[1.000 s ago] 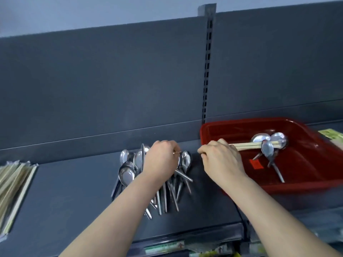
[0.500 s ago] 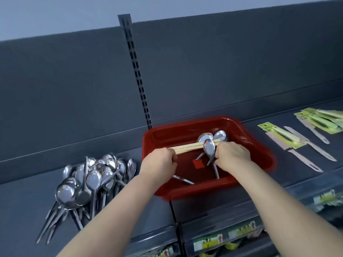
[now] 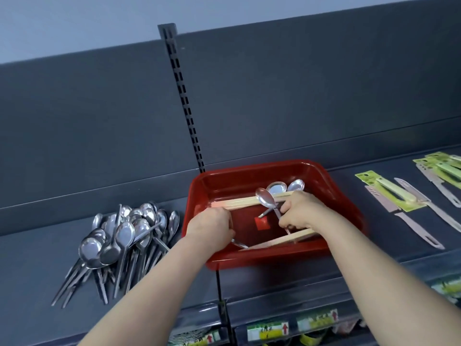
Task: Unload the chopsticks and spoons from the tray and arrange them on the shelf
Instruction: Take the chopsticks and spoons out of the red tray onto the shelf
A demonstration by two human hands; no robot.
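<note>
Dark grey shelf (image 3: 37,258) carries a red tray (image 3: 249,166) beside piled spoons (image 3: 124,236).

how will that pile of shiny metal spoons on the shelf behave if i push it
The pile of shiny metal spoons probably slides easily: polished surfaces on a smooth dark grey shelf. Its loosely crossed handles suggest it would likely scatter rather than move as one.

Even, soft light; glare on spoons (image 3: 119,236); edges bowed, slightly blurred.
</note>
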